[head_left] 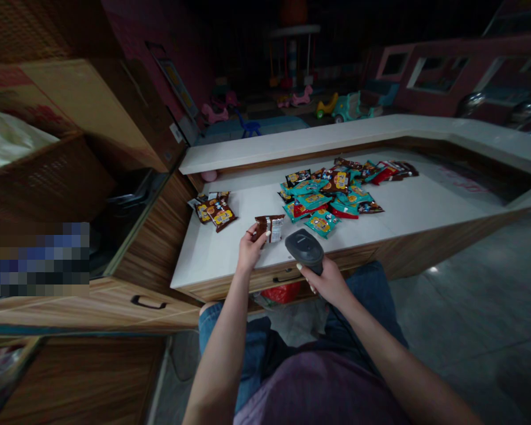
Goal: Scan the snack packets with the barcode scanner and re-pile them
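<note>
My left hand (249,247) pinches a brown snack packet (271,226) by its left end and holds it just above the white counter (416,206). My right hand (326,281) grips a dark handheld barcode scanner (305,248), whose head points up toward the packet from the right. A small stack of brown packets (215,211) lies to the left. A large heap of teal, red and brown packets (331,195) lies on the counter beyond the scanner.
A raised white ledge (318,139) borders the counter at the back and right. Wooden drawers with black handles (148,303) sit below left. A cardboard box (92,106) stands at left. Toy ride-ons (336,106) stand on the dark floor behind.
</note>
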`<state>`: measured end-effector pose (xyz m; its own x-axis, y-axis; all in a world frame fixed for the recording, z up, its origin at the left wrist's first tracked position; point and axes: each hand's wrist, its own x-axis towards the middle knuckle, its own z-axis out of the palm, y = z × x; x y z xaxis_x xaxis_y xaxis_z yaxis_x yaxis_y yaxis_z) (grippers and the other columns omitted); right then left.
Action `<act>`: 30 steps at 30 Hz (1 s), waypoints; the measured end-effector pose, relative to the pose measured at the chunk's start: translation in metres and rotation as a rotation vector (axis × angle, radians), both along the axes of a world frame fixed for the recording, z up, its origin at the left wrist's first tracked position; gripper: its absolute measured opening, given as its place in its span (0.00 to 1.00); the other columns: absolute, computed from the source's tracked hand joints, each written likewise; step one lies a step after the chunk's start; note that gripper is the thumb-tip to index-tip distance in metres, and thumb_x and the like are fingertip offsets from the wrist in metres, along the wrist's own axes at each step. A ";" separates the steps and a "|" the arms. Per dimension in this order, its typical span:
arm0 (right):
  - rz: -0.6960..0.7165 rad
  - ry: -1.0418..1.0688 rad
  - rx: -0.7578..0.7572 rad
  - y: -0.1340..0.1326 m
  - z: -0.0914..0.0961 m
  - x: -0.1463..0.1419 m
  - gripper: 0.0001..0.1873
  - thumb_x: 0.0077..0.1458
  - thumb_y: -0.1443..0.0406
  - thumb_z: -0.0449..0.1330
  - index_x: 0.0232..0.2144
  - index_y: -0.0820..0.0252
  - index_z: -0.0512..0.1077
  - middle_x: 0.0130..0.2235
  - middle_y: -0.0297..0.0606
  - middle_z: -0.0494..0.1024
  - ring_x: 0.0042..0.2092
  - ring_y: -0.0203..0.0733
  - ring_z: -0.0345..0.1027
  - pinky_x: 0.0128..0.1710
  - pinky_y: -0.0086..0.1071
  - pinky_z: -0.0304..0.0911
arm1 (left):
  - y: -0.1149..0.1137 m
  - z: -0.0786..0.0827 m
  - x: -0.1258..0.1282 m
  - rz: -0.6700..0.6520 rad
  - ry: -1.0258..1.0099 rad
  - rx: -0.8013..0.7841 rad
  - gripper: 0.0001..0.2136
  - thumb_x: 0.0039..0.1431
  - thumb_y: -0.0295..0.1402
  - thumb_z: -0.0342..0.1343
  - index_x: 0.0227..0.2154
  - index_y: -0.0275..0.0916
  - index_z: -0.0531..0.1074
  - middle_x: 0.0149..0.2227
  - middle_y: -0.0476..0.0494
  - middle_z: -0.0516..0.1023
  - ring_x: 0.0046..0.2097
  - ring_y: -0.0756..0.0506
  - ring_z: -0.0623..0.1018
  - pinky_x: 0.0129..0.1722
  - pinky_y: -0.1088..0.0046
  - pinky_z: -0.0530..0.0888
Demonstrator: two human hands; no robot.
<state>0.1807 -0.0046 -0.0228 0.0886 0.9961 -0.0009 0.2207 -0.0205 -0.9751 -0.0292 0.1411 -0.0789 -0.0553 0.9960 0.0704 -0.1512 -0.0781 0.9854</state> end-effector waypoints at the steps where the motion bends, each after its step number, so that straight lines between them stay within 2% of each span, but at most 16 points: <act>1: 0.002 0.004 0.000 -0.001 -0.001 0.000 0.16 0.52 0.50 0.65 0.27 0.53 0.70 0.16 0.33 0.72 0.22 0.46 0.73 0.22 0.32 0.65 | 0.000 0.000 0.001 0.021 0.013 0.020 0.32 0.46 0.43 0.73 0.55 0.38 0.75 0.53 0.35 0.83 0.54 0.37 0.82 0.60 0.54 0.75; 5: 0.000 0.008 -0.004 -0.004 -0.005 0.005 0.18 0.52 0.48 0.65 0.28 0.55 0.70 0.16 0.31 0.71 0.19 0.43 0.70 0.20 0.31 0.63 | -0.001 0.005 -0.005 0.204 0.172 0.154 0.27 0.55 0.41 0.65 0.56 0.37 0.74 0.56 0.33 0.81 0.58 0.37 0.80 0.63 0.56 0.72; 8: -0.004 0.004 -0.010 -0.006 -0.009 0.009 0.20 0.52 0.46 0.65 0.28 0.55 0.71 0.15 0.31 0.71 0.18 0.42 0.69 0.19 0.30 0.63 | -0.003 0.016 -0.027 0.396 0.463 0.246 0.24 0.62 0.36 0.57 0.60 0.37 0.73 0.58 0.34 0.79 0.60 0.37 0.78 0.65 0.57 0.70; 10: -0.017 0.004 -0.016 -0.007 -0.011 0.011 0.21 0.51 0.45 0.66 0.28 0.56 0.71 0.16 0.31 0.71 0.18 0.43 0.70 0.19 0.30 0.63 | -0.005 0.024 -0.049 0.469 0.721 0.302 0.23 0.63 0.32 0.53 0.61 0.38 0.73 0.60 0.34 0.77 0.63 0.37 0.75 0.67 0.57 0.68; 14: -0.030 0.009 -0.025 -0.010 -0.012 0.014 0.22 0.50 0.44 0.66 0.28 0.56 0.71 0.16 0.31 0.72 0.18 0.43 0.70 0.18 0.31 0.63 | -0.008 0.031 -0.090 0.439 1.139 0.242 0.25 0.59 0.26 0.52 0.60 0.39 0.74 0.62 0.34 0.75 0.66 0.34 0.71 0.69 0.51 0.66; 16: -0.023 0.006 -0.036 -0.010 -0.012 0.015 0.22 0.51 0.44 0.66 0.28 0.55 0.71 0.15 0.31 0.71 0.18 0.43 0.70 0.18 0.31 0.63 | -0.009 0.029 -0.100 0.391 1.237 0.191 0.26 0.57 0.25 0.53 0.60 0.40 0.74 0.62 0.33 0.75 0.67 0.31 0.69 0.70 0.43 0.61; 18: -0.019 0.005 -0.048 -0.011 -0.012 0.017 0.22 0.50 0.44 0.65 0.28 0.54 0.70 0.15 0.30 0.70 0.17 0.42 0.69 0.18 0.31 0.62 | -0.010 0.026 -0.099 0.388 1.258 0.192 0.27 0.56 0.27 0.55 0.60 0.39 0.74 0.64 0.32 0.74 0.69 0.28 0.67 0.71 0.37 0.55; 20: -0.024 0.017 -0.061 -0.011 -0.012 0.019 0.21 0.50 0.44 0.65 0.27 0.54 0.69 0.15 0.29 0.70 0.17 0.42 0.68 0.18 0.31 0.62 | -0.011 0.024 -0.088 0.416 1.220 0.247 0.26 0.58 0.28 0.55 0.60 0.36 0.74 0.65 0.29 0.72 0.70 0.29 0.65 0.72 0.38 0.53; 22: -0.036 0.039 -0.075 -0.012 -0.013 0.021 0.20 0.49 0.46 0.65 0.27 0.54 0.68 0.15 0.29 0.69 0.16 0.40 0.66 0.18 0.30 0.61 | -0.008 0.024 -0.067 0.404 1.139 0.327 0.25 0.60 0.29 0.54 0.60 0.34 0.73 0.65 0.29 0.72 0.69 0.32 0.67 0.72 0.46 0.58; 26: -0.064 0.066 -0.095 -0.015 -0.014 0.027 0.19 0.48 0.47 0.65 0.26 0.54 0.67 0.14 0.28 0.68 0.15 0.38 0.64 0.18 0.29 0.60 | 0.010 0.032 0.002 0.195 0.952 0.465 0.23 0.65 0.30 0.51 0.62 0.36 0.72 0.62 0.33 0.75 0.66 0.39 0.72 0.69 0.57 0.66; 30: -0.089 0.067 -0.102 -0.018 -0.011 0.036 0.18 0.48 0.48 0.65 0.26 0.54 0.67 0.14 0.27 0.67 0.15 0.38 0.63 0.18 0.29 0.60 | 0.043 0.052 0.077 0.020 0.855 0.571 0.22 0.66 0.30 0.53 0.62 0.36 0.72 0.63 0.34 0.74 0.65 0.39 0.72 0.69 0.58 0.66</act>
<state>0.2166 -0.0223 -0.0337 0.1729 0.9787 -0.1108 0.1478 -0.1370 -0.9795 0.0481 0.1840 -0.0271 0.2200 0.8009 0.5570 0.5898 -0.5640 0.5780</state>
